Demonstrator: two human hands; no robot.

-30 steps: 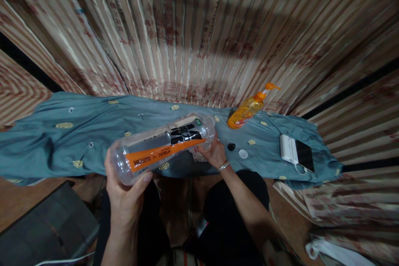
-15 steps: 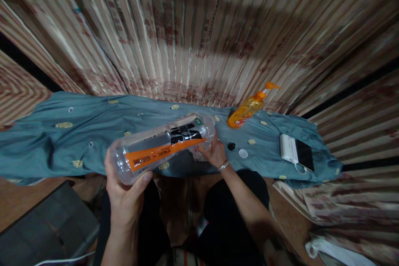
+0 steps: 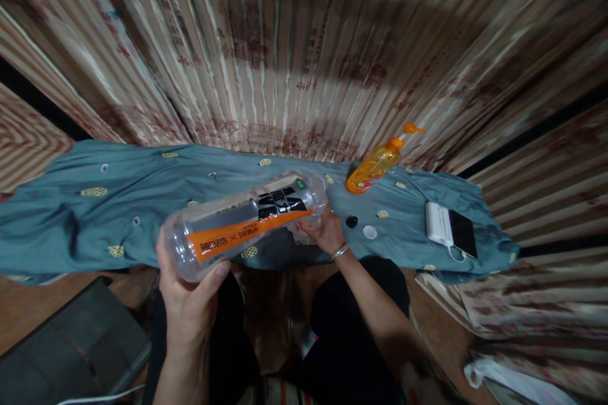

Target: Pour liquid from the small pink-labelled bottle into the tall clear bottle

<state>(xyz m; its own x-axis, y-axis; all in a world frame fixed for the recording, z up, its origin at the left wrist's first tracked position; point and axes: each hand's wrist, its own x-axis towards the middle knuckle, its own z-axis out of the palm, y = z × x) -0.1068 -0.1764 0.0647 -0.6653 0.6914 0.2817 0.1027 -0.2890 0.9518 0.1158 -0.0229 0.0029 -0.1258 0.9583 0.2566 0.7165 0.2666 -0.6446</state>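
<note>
A large clear plastic bottle (image 3: 247, 218) with an orange, black and silver label is held on its side, tilted, above the cloth-covered surface. My left hand (image 3: 190, 288) is closed round its base, thumb along the lower edge. At the neck end, my right hand (image 3: 327, 228) grips the bottle; its fingers are partly hidden behind it. Under the right hand lies a pale, crumpled-looking patch (image 3: 303, 235) that I cannot make out. A small black round piece (image 3: 352, 221) and a white disc (image 3: 369, 231) rest on the cloth to the right of that hand.
Behind these stands an orange pump bottle (image 3: 373, 168). Farther right, a white power bank (image 3: 438, 224) is cabled to a dark-screened phone (image 3: 462, 233). The blue-green cloth (image 3: 137, 171) covers the narrow surface, backed by a striped curtain (image 3: 294, 63). A dark grey case (image 3: 71, 345) sits lower left.
The bottle and my left hand have shifted very slightly left in view, along with a small movement of the camera. Both hands keep their hold on the bottle.
</note>
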